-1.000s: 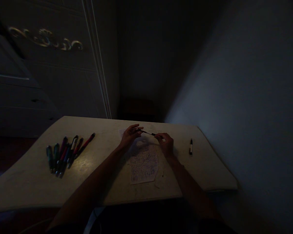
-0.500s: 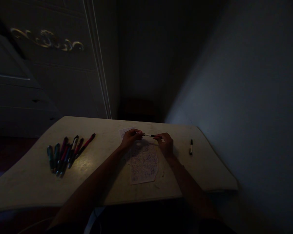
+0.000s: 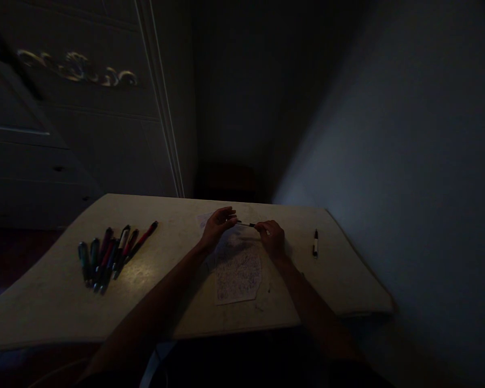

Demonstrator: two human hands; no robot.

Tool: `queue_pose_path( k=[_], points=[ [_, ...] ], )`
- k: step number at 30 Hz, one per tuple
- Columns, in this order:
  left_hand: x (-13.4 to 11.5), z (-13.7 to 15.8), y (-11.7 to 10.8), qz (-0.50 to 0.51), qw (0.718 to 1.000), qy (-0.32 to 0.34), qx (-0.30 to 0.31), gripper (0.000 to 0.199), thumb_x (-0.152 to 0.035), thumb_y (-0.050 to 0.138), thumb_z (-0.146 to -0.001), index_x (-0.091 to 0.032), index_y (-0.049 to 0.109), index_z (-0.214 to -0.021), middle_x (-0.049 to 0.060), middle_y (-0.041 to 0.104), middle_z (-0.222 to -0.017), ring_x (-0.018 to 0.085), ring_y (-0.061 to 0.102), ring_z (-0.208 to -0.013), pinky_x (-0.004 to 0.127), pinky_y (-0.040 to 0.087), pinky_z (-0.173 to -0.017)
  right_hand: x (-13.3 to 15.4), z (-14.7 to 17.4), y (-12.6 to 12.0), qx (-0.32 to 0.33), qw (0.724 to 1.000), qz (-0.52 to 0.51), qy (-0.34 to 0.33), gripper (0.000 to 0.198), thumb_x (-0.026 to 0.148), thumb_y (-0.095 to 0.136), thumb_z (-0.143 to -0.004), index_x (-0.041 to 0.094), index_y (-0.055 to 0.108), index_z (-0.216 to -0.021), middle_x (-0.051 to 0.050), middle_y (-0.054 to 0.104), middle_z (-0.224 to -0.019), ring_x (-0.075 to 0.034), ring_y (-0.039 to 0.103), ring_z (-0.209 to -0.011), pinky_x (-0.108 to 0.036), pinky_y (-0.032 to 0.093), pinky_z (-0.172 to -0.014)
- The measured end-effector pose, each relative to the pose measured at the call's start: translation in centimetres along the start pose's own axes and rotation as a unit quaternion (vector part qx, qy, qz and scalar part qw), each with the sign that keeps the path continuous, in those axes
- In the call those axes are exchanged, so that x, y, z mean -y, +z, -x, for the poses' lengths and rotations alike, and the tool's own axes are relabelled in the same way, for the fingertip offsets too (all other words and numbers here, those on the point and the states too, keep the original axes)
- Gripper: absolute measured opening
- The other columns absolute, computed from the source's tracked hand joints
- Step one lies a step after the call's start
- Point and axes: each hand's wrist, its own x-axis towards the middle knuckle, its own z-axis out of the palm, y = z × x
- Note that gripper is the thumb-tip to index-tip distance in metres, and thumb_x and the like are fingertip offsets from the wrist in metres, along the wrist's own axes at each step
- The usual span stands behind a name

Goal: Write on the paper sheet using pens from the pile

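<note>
My right hand (image 3: pixel 271 237) pinches one end of the slim pen (image 3: pixel 247 224) over the written paper (image 3: pixel 238 275); my left hand (image 3: pixel 217 227) curls at its other end, though I cannot tell whether those fingers grip. I judge it light, stiff and slightly slick, best held by fingertips near each end.

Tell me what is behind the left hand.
Past the left hand, a bit of paper shows on the table. The hand hides part of that spot, so whether it joins the larger sheet cannot be seen.
</note>
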Motion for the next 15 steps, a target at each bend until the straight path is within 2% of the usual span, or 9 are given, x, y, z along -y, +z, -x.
queue_pose_path(
  k=[2, 4, 6, 10, 15],
  points=[
    [0.24, -0.16, -0.21, -0.041, 0.999, -0.020, -0.005, 0.046, -0.046, 0.082, -0.065, -0.015, 0.069, -0.096, 0.007, 0.072, -0.087, 0.017, 0.066, -0.074, 0.026, 0.052, -0.062, -0.09, -0.02, -0.04, -0.006, 1.000, 0.004, 0.001, 0.025, 0.031, 0.058, -0.094, 0.021, 0.074, -0.078, -0.007, 0.072, -0.076, -0.021, 0.063, -0.073, -0.033, 0.048, -0.071],
    [0.36, -0.21, -0.42, -0.077, 0.997, -0.030, 0.004, 0.042, -0.053, 0.078, -0.068, -0.014, 0.068, -0.080, 0.004, 0.067, -0.068, 0.011, 0.058, -0.057, 0.023, 0.047, -0.054, -0.24, 0.00, -0.05, -0.009, 1.000, 0.006, 0.003, 0.024, 0.030, 0.058, -0.094, 0.021, 0.074, -0.078, -0.006, 0.072, -0.076, -0.020, 0.062, -0.074, -0.032, 0.048, -0.071],
    [0.31, -0.14, -0.53, -0.083, 0.996, -0.026, 0.016, 0.042, -0.054, 0.077, -0.069, -0.014, 0.067, -0.073, 0.002, 0.064, -0.062, 0.010, 0.055, -0.052, 0.023, 0.046, -0.053, -0.37, 0.02, -0.03, -0.008, 1.000, 0.007, 0.005, 0.024, 0.030, 0.058, -0.094, 0.021, 0.074, -0.078, -0.006, 0.072, -0.076, -0.020, 0.062, -0.074, -0.032, 0.048, -0.072],
    [-0.23, 0.19, -0.44, -0.071, 0.997, -0.009, 0.022, 0.039, -0.043, 0.085, -0.061, -0.015, 0.072, -0.084, 0.005, 0.071, -0.076, 0.016, 0.064, -0.068, 0.028, 0.052, -0.067, -0.44, 0.05, -0.06, -0.002, 1.000, 0.003, 0.011, 0.024, 0.030, 0.058, -0.094, 0.021, 0.074, -0.078, -0.006, 0.072, -0.076, -0.020, 0.062, -0.074, -0.032, 0.048, -0.072],
    [-0.57, 0.39, -0.13, -0.041, 0.998, 0.017, 0.035, 0.042, -0.033, 0.086, -0.059, -0.017, 0.071, -0.095, 0.008, 0.073, -0.100, 0.020, 0.067, -0.089, 0.032, 0.053, -0.080, -0.24, 0.03, -0.13, 0.000, 1.000, -0.009, 0.025, 0.026, 0.032, 0.057, -0.094, 0.022, 0.074, -0.078, -0.006, 0.072, -0.077, -0.021, 0.063, -0.074, -0.033, 0.048, -0.072]
  ],
)
